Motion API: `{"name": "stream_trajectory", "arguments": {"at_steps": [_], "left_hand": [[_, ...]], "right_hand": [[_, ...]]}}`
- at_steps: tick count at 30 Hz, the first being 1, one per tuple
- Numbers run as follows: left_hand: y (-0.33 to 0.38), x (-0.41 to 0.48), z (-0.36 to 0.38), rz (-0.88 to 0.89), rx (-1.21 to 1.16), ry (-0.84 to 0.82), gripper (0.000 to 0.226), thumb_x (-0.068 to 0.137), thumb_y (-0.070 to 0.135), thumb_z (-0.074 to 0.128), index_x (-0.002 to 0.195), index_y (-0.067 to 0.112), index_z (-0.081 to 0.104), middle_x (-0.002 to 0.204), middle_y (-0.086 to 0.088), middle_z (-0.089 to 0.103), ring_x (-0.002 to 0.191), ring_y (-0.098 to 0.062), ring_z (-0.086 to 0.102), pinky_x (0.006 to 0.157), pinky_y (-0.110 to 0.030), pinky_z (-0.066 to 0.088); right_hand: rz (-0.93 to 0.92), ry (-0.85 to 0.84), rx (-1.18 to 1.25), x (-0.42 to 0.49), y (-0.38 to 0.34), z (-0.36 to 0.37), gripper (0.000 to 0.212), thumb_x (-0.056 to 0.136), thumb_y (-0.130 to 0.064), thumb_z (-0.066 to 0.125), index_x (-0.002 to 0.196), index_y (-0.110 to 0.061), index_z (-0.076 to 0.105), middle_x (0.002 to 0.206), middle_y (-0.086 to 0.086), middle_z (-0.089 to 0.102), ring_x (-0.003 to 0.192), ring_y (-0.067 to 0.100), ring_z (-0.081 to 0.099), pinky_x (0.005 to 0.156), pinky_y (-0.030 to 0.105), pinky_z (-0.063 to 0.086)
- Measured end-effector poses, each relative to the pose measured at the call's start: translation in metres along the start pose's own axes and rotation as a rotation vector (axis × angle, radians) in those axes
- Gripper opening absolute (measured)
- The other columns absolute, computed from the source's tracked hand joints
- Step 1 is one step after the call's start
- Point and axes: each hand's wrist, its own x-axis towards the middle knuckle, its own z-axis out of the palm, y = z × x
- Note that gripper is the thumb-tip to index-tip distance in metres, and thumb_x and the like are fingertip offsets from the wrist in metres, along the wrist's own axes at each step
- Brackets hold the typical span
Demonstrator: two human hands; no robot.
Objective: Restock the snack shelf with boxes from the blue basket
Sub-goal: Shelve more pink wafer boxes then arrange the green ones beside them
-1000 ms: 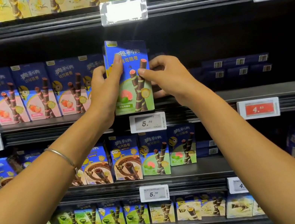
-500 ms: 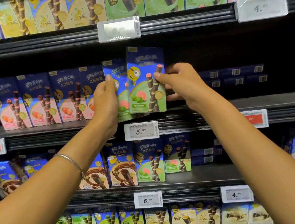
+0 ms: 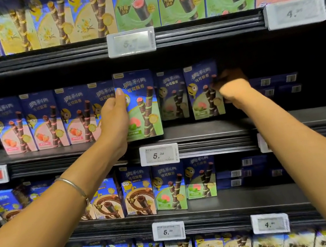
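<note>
Blue-and-green box (image 3: 143, 105), black shelf (image 3: 202, 131)

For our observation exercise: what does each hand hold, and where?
Left hand: front green box, left edge. Right hand: rear green box, right edge.

Glossy cardboard boxes (image 3: 140, 105), metal bracelet (image 3: 73, 186)

left arm: bare, stretched up and forward | left hand (image 3: 114, 118): grips front box (image 3: 143, 105) by its left edge, thumb flat on its face | right arm: bare, stretched forward | right hand (image 3: 233, 89): knuckles toward the camera, fingers curled on the right edge of rear box (image 3: 202, 92), fingertips in shadow
</note>
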Motion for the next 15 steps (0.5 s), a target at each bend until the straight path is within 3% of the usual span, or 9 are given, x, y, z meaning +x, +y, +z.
{"name": "stream_trajectory", "arguments": {"at_steps": [3, 6, 9, 15], "left_hand": [[0.002, 0.002, 0.0, -0.01, 0.007, -0.009, 0.042, 0.111, 0.053, 0.04, 0.095, 0.016, 0.051, 0.099, -0.012, 0.057, 0.092, -0.025, 0.058, 0.082, -0.04, 0.047], [0.005, 0.003, 0.0, -0.008, -0.018, -0.004, 0.041, 0.111, 0.052, 0.041, 0.086, 0.021, 0.05, 0.087, -0.004, 0.057, 0.082, -0.02, 0.058, 0.076, -0.036, 0.047], [0.006, 0.002, 0.0, -0.01, -0.032, -0.012, 0.041, 0.112, 0.051, 0.04, 0.084, 0.022, 0.049, 0.081, 0.001, 0.058, 0.072, -0.015, 0.059, 0.07, -0.034, 0.049], [0.007, -0.003, -0.003, -0.016, -0.059, -0.062, 0.039, 0.113, 0.047, 0.04, 0.087, 0.02, 0.05, 0.099, -0.014, 0.061, 0.09, -0.028, 0.06, 0.082, -0.046, 0.05]], "right_hand": [[0.048, 0.0, -0.033, 0.01, 0.014, 0.003, 0.035, 0.094, -0.01, 0.062, 0.128, -0.003, 0.061, 0.129, 0.02, 0.063, 0.117, 0.037, 0.063, 0.097, 0.046, 0.056], [0.058, 0.072, -0.153, 0.018, 0.02, 0.006, 0.037, 0.1, -0.021, 0.059, 0.133, -0.003, 0.058, 0.133, 0.02, 0.06, 0.12, 0.036, 0.059, 0.09, 0.026, 0.045], [0.043, 0.117, -0.276, 0.021, 0.017, 0.011, 0.039, 0.106, -0.03, 0.049, 0.134, -0.004, 0.056, 0.134, 0.022, 0.059, 0.122, 0.037, 0.056, 0.083, 0.03, 0.035], [0.04, 0.134, -0.3, 0.028, 0.012, 0.023, 0.042, 0.105, -0.034, 0.046, 0.128, -0.004, 0.062, 0.13, 0.021, 0.064, 0.118, 0.039, 0.06, 0.084, 0.032, 0.044]]}}
